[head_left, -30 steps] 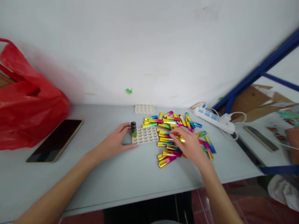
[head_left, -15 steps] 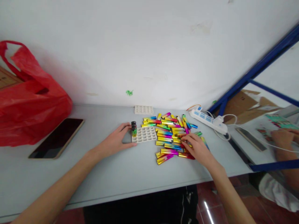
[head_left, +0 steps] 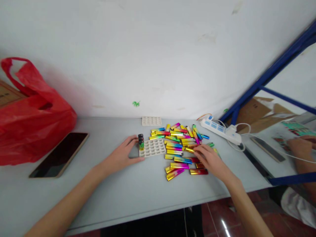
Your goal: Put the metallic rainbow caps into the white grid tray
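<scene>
A white tray (head_left: pixel 152 148) with rows of oval holes lies on the grey table. Several lighters (head_left: pixel 141 144), black tops up, stand in its left end column. My left hand (head_left: pixel 124 154) steadies that end, thumb on the near corner and fingers beside the upright lighters. To the right of the tray spreads a loose pile of shiny lighters (head_left: pixel 181 159) in gold, blue, pink, red and green. Over the pile's right part, my right hand (head_left: pixel 208 159) is closed with its fingertips on a gold lighter (head_left: pixel 189 150).
A second white tray (head_left: pixel 151 121) lies by the wall. On the left are a phone (head_left: pixel 59 154) and a red plastic bag (head_left: pixel 37 121). A power strip (head_left: pixel 221 130) with cables lies right of the pile, near a blue metal frame (head_left: pixel 247 93). Another person's hand (head_left: pixel 300 146) shows beyond it.
My right hand now has a gold lighter at its fingertips. A red lighter at the pile's near edge has shifted. My left hand stays at the tray; the whole view has tilted slightly.
</scene>
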The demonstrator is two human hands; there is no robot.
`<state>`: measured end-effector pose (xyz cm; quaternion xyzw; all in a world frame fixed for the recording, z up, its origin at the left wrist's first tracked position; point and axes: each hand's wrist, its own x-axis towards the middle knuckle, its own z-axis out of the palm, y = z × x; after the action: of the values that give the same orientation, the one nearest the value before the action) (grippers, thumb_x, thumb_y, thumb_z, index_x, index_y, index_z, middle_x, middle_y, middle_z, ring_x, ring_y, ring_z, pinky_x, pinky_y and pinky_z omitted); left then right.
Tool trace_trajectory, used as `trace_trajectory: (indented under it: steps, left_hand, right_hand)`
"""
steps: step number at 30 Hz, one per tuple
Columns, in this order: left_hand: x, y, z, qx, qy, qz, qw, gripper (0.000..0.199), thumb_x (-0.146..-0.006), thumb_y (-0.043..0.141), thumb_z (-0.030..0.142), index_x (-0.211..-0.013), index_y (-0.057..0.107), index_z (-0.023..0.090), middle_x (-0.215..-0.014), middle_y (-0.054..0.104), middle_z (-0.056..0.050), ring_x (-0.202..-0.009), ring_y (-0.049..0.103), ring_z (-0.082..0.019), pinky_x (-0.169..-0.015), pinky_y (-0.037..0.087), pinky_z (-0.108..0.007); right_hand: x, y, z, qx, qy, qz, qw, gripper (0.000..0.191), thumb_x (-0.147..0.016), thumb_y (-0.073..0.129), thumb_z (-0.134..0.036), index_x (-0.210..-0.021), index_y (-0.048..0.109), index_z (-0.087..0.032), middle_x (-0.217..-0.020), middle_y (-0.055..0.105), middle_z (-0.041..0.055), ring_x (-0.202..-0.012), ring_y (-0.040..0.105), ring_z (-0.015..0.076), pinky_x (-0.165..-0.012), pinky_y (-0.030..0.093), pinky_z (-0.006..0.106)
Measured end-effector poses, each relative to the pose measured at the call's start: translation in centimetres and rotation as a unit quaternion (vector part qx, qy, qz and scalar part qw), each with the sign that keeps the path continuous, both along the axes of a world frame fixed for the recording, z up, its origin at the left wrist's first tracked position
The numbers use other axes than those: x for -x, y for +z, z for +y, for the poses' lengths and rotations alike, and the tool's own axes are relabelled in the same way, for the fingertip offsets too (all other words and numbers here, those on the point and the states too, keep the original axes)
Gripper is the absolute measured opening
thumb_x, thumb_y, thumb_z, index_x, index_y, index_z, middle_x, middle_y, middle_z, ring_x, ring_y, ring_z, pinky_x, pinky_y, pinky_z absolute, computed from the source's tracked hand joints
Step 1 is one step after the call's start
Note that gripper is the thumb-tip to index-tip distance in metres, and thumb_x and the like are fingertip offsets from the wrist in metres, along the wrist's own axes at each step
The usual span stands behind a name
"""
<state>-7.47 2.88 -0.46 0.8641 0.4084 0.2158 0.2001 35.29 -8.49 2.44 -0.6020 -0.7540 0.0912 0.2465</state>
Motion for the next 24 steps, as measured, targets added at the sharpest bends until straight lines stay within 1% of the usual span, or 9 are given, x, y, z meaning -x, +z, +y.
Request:
trace_trajectory:
  steps: [2,4,7,11,13,17,20,22,24]
  left_hand:
    - [0.0,-0.1,0.0,-0.003,0.001,-0.003,1.000,0.074,-0.089,0.072,0.073,-0.138,0.060,0.020,-0.156,0.056,-0.018,-0.142,0.060,-0.039,-0.125,0.048,-0.061]
    - [0.0,-0.2,-0.1,-0.005,0.001,-0.008,1.000,0.073,-0.088,0.073,0.072,-0.138,0.061,0.020,-0.156,0.056,-0.019,-0.142,0.060,-0.039,-0.124,0.048,-0.061]
    - [-0.1,-0.1,-0.2,-0.004,0.004,-0.011,1.000,0.071,-0.086,0.076,0.071,-0.136,0.063,0.022,-0.156,0.058,-0.018,-0.143,0.061,-0.039,-0.123,0.050,-0.059]
    - [-0.1,0.4,-0.3,0.008,0.007,-0.010,1.000,0.072,-0.086,0.076,0.069,-0.136,0.064,0.020,-0.157,0.057,-0.020,-0.145,0.059,-0.038,-0.125,0.048,-0.057]
    - [-0.1,0.5,-0.4,0.007,0.006,-0.011,1.000,0.073,-0.086,0.077,0.069,-0.138,0.063,0.020,-0.157,0.058,-0.020,-0.145,0.059,-0.038,-0.125,0.048,-0.056]
    - [-0.2,0.6,-0.6,0.003,0.006,-0.009,1.000,0.077,-0.085,0.079,0.069,-0.141,0.061,0.019,-0.156,0.058,-0.021,-0.144,0.059,-0.037,-0.125,0.048,-0.055]
    - [-0.3,0.8,-0.7,0.006,0.000,0.002,1.000,0.077,-0.086,0.079,0.067,-0.142,0.058,0.019,-0.158,0.055,-0.021,-0.148,0.056,-0.035,-0.127,0.045,-0.053]
    - [-0.3,0.9,-0.8,0.011,0.001,0.009,1.000,0.076,-0.087,0.079,0.066,-0.142,0.057,0.019,-0.159,0.054,-0.020,-0.149,0.055,-0.034,-0.128,0.044,-0.052]
    - [-0.3,1.0,-0.9,0.013,0.001,0.011,1.000,0.075,-0.086,0.080,0.065,-0.142,0.058,0.020,-0.159,0.055,-0.019,-0.148,0.056,-0.034,-0.128,0.045,-0.052]
  right_hand:
    - [0.1,0.5,-0.4,-0.001,-0.040,0.065,0.997,0.028,-0.107,0.056,-0.043,-0.119,0.074,-0.024,-0.116,0.079,0.0122,-0.105,0.075,0.0293,-0.100,0.058,0.046]
    - [0.6,0.9,-0.2,0.006,-0.076,0.151,0.986,0.036,-0.106,0.058,-0.052,-0.121,0.075,-0.024,-0.099,0.079,0.0091,-0.088,0.075,0.0267,-0.087,0.060,0.041]
    - [2.5,1.5,1.7,0.012,-0.103,0.295,0.950,0.043,-0.100,0.065,-0.061,-0.118,0.077,-0.023,-0.075,0.068,0.0020,-0.069,0.066,0.0221,-0.066,0.054,0.034]
    - [7.3,2.8,6.3,-0.004,-0.081,0.455,0.887,0.041,-0.087,0.081,-0.062,-0.094,0.075,-0.022,-0.078,0.062,-0.0002,-0.068,0.054,0.0159,-0.063,0.048,0.029]
    - [10.1,3.6,8.3,0.013,-0.053,0.521,0.852,0.050,-0.084,0.078,-0.070,-0.082,0.067,-0.022,-0.077,0.061,0.0000,-0.070,0.054,0.0158,-0.064,0.049,0.028]
    - [14.9,4.4,10.2,0.136,0.065,0.572,0.806,0.055,-0.084,0.073,-0.078,-0.083,0.057,-0.025,-0.073,0.059,-0.0027,-0.062,0.053,0.0147,-0.057,0.049,0.027]
    - [17.4,3.8,9.8,0.221,0.145,0.578,0.772,0.052,-0.089,0.070,-0.077,-0.092,0.055,-0.027,-0.062,0.045,-0.0098,-0.048,0.037,0.0105,-0.045,0.038,0.022]
    - [18.3,2.9,9.3,0.246,0.142,0.568,0.772,0.053,-0.089,0.071,-0.077,-0.094,0.056,-0.026,-0.060,0.036,-0.0125,-0.045,0.025,0.0079,-0.041,0.026,0.019]
    - [18.9,2.0,8.9,0.261,0.111,0.554,0.782,0.058,-0.086,0.070,-0.081,-0.087,0.055,-0.024,-0.058,0.031,-0.0126,-0.045,0.020,0.0068,-0.040,0.018,0.019]
